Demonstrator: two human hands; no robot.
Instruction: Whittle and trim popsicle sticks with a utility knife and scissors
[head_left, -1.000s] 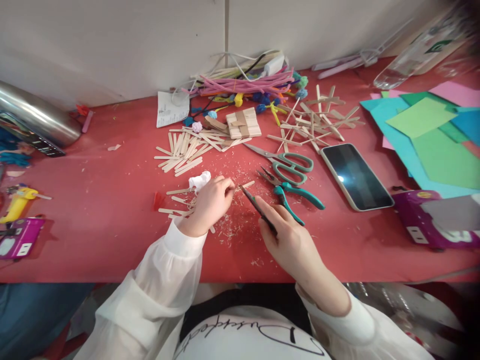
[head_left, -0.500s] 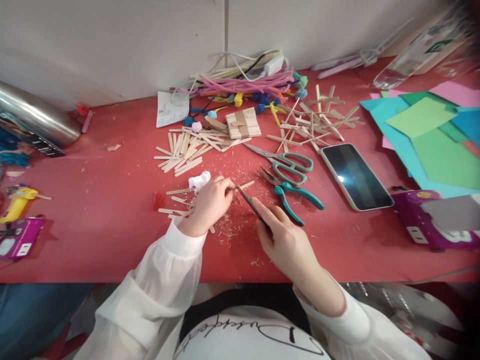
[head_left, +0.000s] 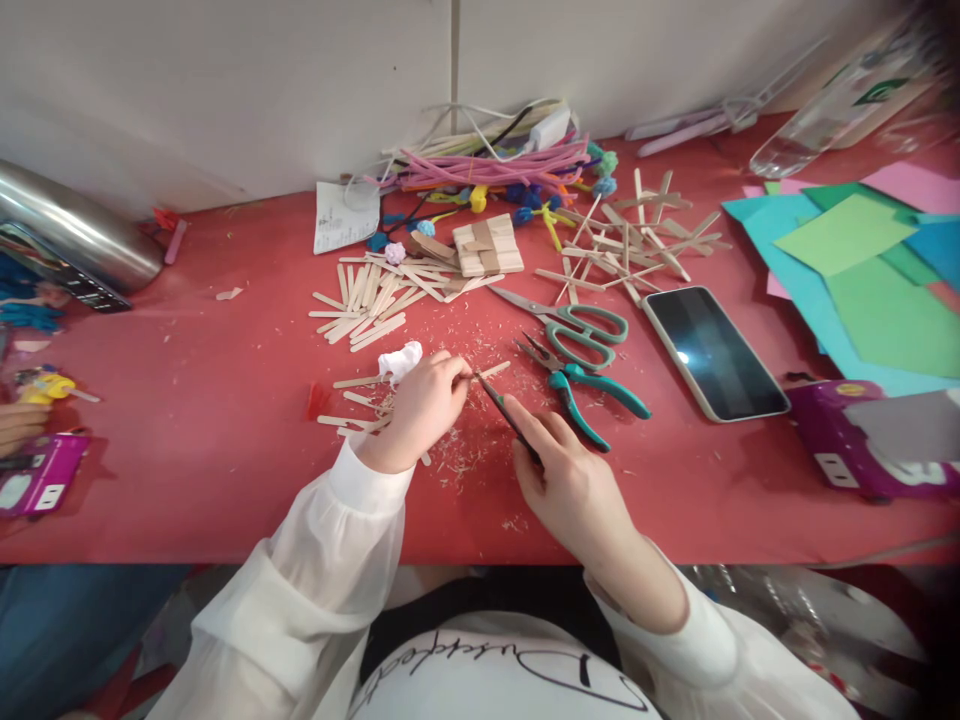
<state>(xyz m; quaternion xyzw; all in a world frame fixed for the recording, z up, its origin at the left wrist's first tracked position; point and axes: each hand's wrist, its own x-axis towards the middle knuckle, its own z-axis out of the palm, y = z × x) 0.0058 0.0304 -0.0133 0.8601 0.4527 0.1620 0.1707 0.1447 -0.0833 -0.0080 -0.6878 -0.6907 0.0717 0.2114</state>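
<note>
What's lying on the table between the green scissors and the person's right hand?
Teal-handled pliers lie on the red table between the scissors and the right hand, as the head view shows.

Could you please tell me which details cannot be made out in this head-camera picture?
- Head view: dark tool, handle hidden in the right hand, kind unclear.
- Head view: wooden stick, near end covered by the left hand.
- Head view: paper note, writing too small to read.
- Head view: another person's hand, cut off by the left edge.
</note>
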